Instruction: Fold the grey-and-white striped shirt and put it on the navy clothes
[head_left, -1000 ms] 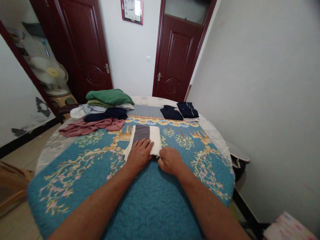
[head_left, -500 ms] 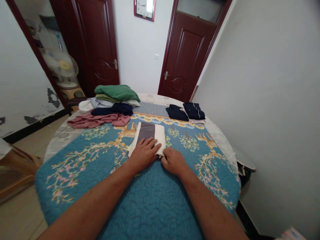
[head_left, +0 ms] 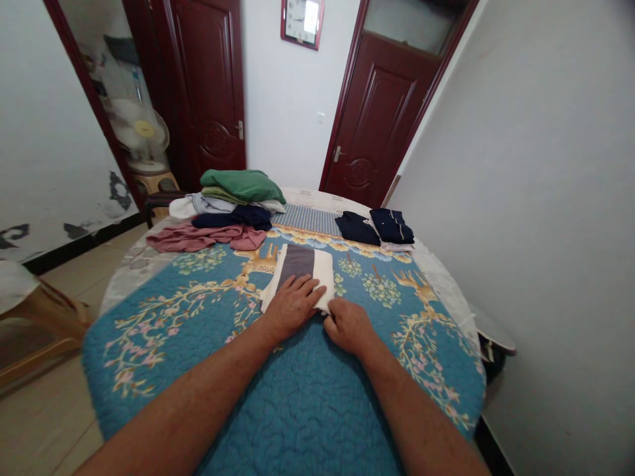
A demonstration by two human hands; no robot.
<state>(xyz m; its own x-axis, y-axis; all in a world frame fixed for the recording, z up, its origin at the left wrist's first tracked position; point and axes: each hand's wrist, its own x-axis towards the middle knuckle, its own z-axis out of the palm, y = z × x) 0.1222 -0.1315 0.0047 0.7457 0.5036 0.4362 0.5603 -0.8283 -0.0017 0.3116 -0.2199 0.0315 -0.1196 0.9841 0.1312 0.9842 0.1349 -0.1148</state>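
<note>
A folded white garment [head_left: 323,268] with a dark grey band lies on the blue patterned quilted cover [head_left: 297,396] in front of me. My left hand [head_left: 294,305] rests flat on its near part, fingers apart. At the near right corner, my right hand [head_left: 350,324] is closed, with thumb and curled fingers pinching the garment's edge. The garment's exact kind cannot be made out in its folded state.
Loose clothes, among them a green one [head_left: 243,185], a navy one [head_left: 233,217] and a pink one [head_left: 208,237], are heaped at the back left. Folded dark clothes [head_left: 391,226] lie at the back right. A wooden stool [head_left: 44,324] stands left of the table.
The whole view has shifted slightly, so everything appears a little further right. Both hands keep their places on the garment, with no clear change in grip.
</note>
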